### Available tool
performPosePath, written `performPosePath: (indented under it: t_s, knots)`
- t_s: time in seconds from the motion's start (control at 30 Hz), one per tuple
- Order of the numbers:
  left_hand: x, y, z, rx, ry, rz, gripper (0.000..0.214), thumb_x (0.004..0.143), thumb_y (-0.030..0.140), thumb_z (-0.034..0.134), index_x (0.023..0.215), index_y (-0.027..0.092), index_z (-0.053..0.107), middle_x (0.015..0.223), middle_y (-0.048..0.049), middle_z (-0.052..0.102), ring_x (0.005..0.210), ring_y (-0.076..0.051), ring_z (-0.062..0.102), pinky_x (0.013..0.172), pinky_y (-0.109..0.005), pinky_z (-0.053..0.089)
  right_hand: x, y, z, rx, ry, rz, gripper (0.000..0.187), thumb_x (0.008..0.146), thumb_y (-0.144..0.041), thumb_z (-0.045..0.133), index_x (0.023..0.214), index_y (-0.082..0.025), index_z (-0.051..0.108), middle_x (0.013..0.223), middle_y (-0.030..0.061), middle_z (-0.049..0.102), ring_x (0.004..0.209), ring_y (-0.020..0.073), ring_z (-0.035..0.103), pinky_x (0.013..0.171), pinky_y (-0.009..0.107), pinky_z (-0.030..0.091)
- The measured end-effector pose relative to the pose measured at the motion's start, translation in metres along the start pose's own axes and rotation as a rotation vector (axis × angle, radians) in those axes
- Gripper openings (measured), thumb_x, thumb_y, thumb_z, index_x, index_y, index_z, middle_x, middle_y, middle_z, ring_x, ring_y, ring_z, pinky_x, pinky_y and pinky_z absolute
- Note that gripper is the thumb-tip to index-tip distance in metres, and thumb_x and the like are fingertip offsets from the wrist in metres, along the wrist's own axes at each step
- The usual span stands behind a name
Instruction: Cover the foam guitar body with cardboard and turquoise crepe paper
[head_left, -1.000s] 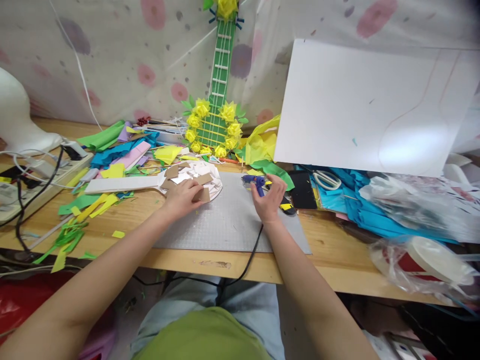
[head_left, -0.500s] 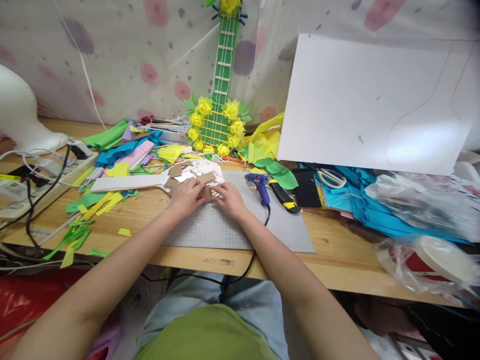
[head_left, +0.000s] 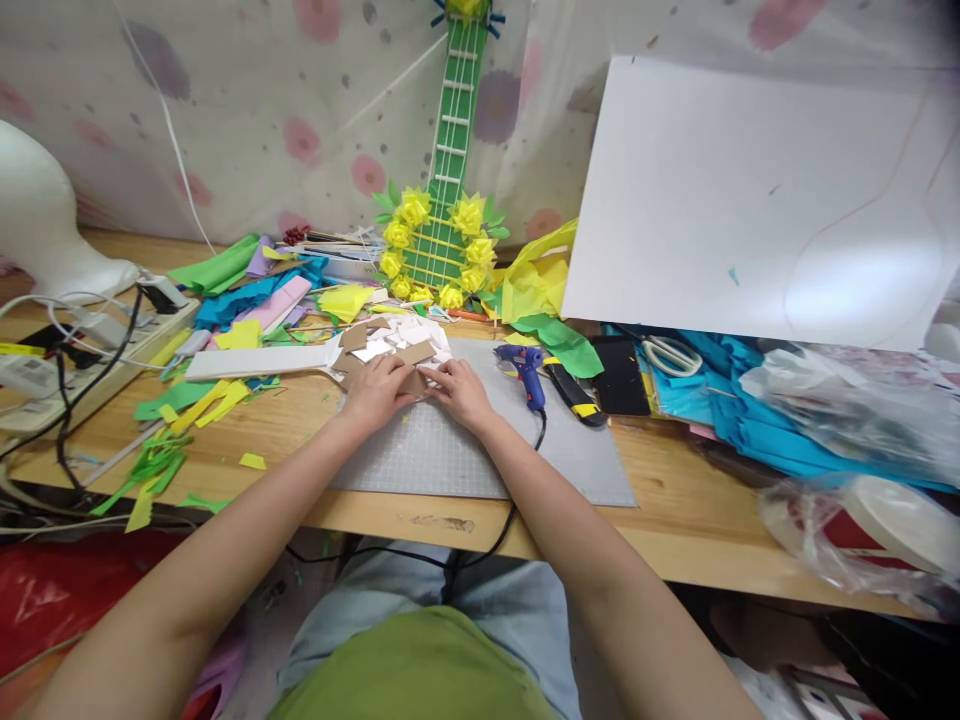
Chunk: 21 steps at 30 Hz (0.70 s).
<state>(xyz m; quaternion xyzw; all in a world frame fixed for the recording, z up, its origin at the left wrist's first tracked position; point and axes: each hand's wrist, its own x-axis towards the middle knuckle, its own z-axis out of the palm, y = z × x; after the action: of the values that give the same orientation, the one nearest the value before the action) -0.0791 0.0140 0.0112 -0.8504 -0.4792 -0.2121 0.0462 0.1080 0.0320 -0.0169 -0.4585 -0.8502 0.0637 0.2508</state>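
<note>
A guitar-shaped cutout lies on the grey cutting mat (head_left: 480, 470), its long white neck (head_left: 259, 361) pointing left. White and brown cardboard scraps (head_left: 416, 352) overlap across its body. My left hand (head_left: 379, 392) is closed at the front edge of the body, thumb and fingers on a brown cardboard piece (head_left: 412, 382). From the right, my right hand (head_left: 460, 395) pinches the same piece, its fingertips close to the left thumb. Just right of my hands is a blue glue gun (head_left: 527, 372), beside a black and yellow utility knife (head_left: 574, 393).
A green paper guitar with yellow flowers (head_left: 442, 225) leans against the back curtain. Paper scraps (head_left: 225, 395) and a power strip (head_left: 97, 370) lie left. A large white board (head_left: 720, 200), scissors (head_left: 673, 356) and a plastic-wrapped tub (head_left: 862, 530) are on the right.
The view has shifted slightly, so things sit a little further right. Both hands stay at the cardboard piece, with the right fingers slightly closer to it.
</note>
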Motion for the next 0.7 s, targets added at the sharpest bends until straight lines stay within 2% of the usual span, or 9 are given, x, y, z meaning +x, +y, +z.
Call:
performPosePath:
  t_s: [0.17, 0.3, 0.53, 0.7]
  knots:
    - [-0.008, -0.027, -0.011, -0.164, 0.123, 0.011, 0.041, 0.081, 0.038, 0.057, 0.118, 0.021, 0.056, 0.116, -0.0094, 0.053, 0.110, -0.024, 0.049, 0.096, -0.041, 0.041, 0.001, 0.001, -0.002, -0.008, -0.024, -0.008, 0.039, 0.084, -0.031, 0.058, 0.123, -0.029, 0.058, 0.099, 0.0076, 0.056, 0.093, 0.0202, 0.047, 0.079, 0.032, 0.039]
    - [-0.022, -0.046, -0.017, -0.185, 0.122, 0.003, 0.043, 0.081, 0.043, 0.056, 0.119, 0.024, 0.056, 0.120, -0.0085, 0.051, 0.114, -0.024, 0.047, 0.099, -0.043, 0.038, 0.001, 0.002, -0.002, -0.004, -0.031, -0.021, 0.040, 0.084, -0.031, 0.058, 0.124, -0.029, 0.057, 0.098, 0.0078, 0.056, 0.092, 0.0198, 0.047, 0.080, 0.032, 0.039]
    - [-0.026, -0.041, -0.004, -0.184, 0.099, 0.036, 0.033, 0.080, 0.040, 0.058, 0.108, 0.025, 0.064, 0.122, -0.0092, 0.052, 0.120, -0.025, 0.043, 0.102, -0.046, 0.035, 0.001, 0.002, -0.005, -0.046, -0.044, -0.043, 0.040, 0.084, -0.033, 0.058, 0.124, -0.028, 0.057, 0.099, 0.0080, 0.056, 0.092, 0.0199, 0.047, 0.079, 0.031, 0.038]
    - [-0.028, -0.046, 0.007, -0.237, 0.078, 0.008, 0.033, 0.081, 0.038, 0.058, 0.110, 0.026, 0.064, 0.133, -0.0088, 0.048, 0.125, -0.026, 0.041, 0.104, -0.050, 0.033, 0.002, 0.004, -0.005, -0.032, -0.053, -0.048, 0.040, 0.085, -0.034, 0.057, 0.124, -0.030, 0.057, 0.097, 0.0077, 0.056, 0.091, 0.0194, 0.047, 0.079, 0.031, 0.038]
